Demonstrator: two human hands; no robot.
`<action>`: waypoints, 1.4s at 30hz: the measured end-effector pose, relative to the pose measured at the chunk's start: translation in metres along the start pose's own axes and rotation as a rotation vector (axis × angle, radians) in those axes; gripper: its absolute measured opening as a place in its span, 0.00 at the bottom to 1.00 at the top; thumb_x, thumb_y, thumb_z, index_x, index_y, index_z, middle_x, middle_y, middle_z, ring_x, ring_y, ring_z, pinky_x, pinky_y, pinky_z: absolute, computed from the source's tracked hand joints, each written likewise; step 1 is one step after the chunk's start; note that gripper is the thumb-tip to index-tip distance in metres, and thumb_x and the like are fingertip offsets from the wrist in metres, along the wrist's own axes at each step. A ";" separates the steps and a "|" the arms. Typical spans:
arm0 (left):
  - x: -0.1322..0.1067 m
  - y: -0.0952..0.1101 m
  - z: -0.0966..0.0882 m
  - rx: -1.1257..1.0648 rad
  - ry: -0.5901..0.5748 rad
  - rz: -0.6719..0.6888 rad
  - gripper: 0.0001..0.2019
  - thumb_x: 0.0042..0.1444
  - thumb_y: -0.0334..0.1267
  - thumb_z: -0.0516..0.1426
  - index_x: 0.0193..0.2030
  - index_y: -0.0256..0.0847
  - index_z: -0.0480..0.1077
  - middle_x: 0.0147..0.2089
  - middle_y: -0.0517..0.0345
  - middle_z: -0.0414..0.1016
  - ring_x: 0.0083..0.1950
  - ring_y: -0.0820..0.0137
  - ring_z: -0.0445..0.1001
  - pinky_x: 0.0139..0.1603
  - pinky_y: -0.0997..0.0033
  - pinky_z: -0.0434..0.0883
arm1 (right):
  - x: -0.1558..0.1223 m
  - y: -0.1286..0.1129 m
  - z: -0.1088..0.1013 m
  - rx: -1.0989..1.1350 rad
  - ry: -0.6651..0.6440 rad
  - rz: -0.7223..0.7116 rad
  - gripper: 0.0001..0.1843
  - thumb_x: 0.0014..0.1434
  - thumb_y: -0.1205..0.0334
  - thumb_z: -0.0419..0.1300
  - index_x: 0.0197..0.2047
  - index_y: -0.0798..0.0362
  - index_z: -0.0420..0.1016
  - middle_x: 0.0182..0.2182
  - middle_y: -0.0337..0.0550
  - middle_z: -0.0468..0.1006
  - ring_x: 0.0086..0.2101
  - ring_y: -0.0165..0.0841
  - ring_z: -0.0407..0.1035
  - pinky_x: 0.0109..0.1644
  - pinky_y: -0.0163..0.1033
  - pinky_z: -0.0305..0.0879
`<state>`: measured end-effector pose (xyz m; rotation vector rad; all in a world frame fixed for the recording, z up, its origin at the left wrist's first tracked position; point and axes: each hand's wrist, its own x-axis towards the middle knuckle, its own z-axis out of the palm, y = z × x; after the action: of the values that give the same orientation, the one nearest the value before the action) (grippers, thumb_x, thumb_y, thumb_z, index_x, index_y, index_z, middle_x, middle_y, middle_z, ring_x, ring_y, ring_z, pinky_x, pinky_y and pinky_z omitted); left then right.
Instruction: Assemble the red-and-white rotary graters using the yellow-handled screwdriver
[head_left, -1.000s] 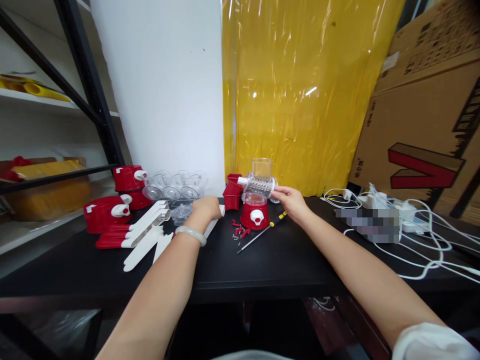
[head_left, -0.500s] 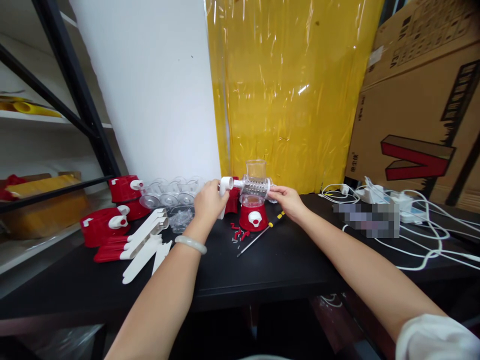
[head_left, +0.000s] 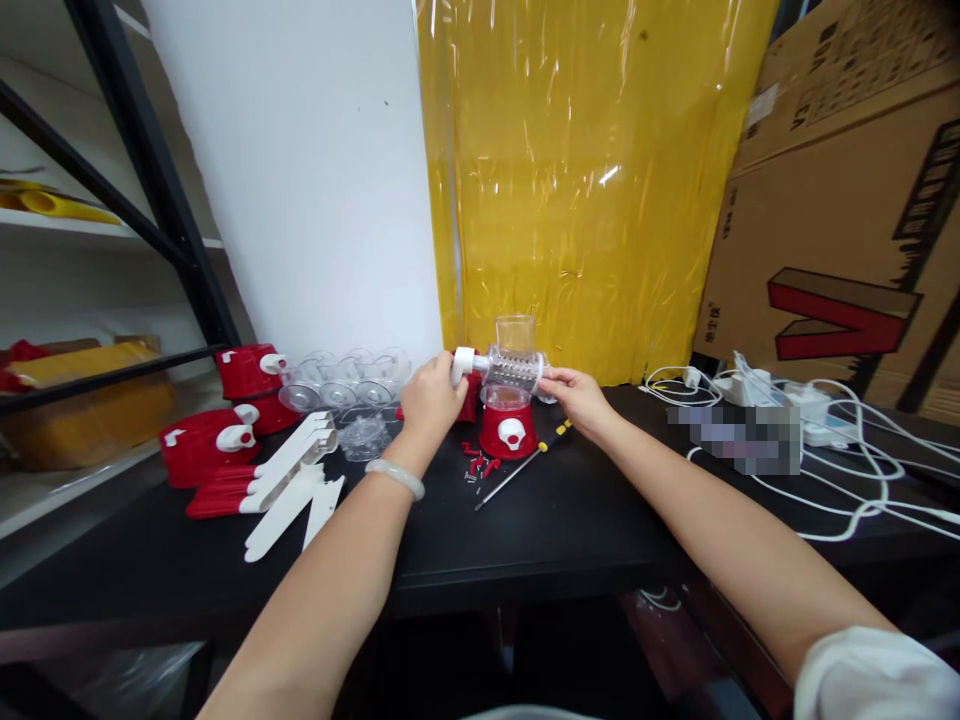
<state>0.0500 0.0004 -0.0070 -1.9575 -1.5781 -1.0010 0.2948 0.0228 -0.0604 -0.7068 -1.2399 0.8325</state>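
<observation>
A person holds a white crank [head_left: 463, 358] against the stub [head_left: 481, 364] of a grater drum [head_left: 514, 368], just above a red base [head_left: 508, 434] on the black tabletop [head_left: 480, 545]. The left hand [head_left: 435, 396] wraps its grip around the crank, fingertips partly hidden; the right hand [head_left: 581, 401] narrows its grip to a pinch at the drum's 3 o'clock end. A straight push, crank square to stub and drum braced, likely serves best; full seating cannot be told. The nearly level drum's long axis runs 9 to 3 o'clock, stub pointing toward 9.
</observation>
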 end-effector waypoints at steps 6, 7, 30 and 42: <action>0.001 0.002 0.000 0.002 0.030 0.015 0.09 0.59 0.40 0.54 0.45 0.43 0.67 0.43 0.50 0.77 0.47 0.59 0.74 0.38 0.67 0.65 | 0.000 0.000 0.001 0.021 0.014 -0.009 0.16 0.38 0.54 0.75 0.31 0.51 0.82 0.32 0.40 0.80 0.33 0.31 0.73 0.46 0.40 0.68; 0.001 0.001 0.000 -0.009 0.035 0.014 0.09 0.59 0.40 0.54 0.45 0.43 0.67 0.43 0.51 0.77 0.48 0.59 0.74 0.38 0.67 0.65 | 0.000 0.000 0.000 0.017 0.015 -0.011 0.16 0.37 0.54 0.75 0.30 0.51 0.81 0.32 0.40 0.80 0.33 0.31 0.73 0.46 0.40 0.68; 0.002 0.001 0.005 -0.051 -0.009 0.002 0.11 0.61 0.40 0.52 0.48 0.44 0.67 0.45 0.52 0.76 0.44 0.61 0.74 0.36 0.68 0.64 | -0.002 -0.003 0.001 -0.015 -0.007 -0.019 0.17 0.38 0.54 0.75 0.31 0.51 0.81 0.32 0.40 0.80 0.34 0.31 0.73 0.46 0.40 0.68; 0.001 0.005 0.009 -0.259 -0.074 -0.053 0.22 0.60 0.43 0.53 0.61 0.50 0.67 0.46 0.54 0.80 0.45 0.61 0.77 0.42 0.67 0.68 | -0.002 -0.004 -0.001 -0.009 -0.016 -0.013 0.17 0.37 0.53 0.75 0.30 0.50 0.80 0.31 0.39 0.81 0.32 0.31 0.73 0.45 0.39 0.68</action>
<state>0.0574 0.0066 -0.0119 -2.1551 -1.6161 -1.2200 0.2957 0.0190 -0.0580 -0.6996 -1.2617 0.8242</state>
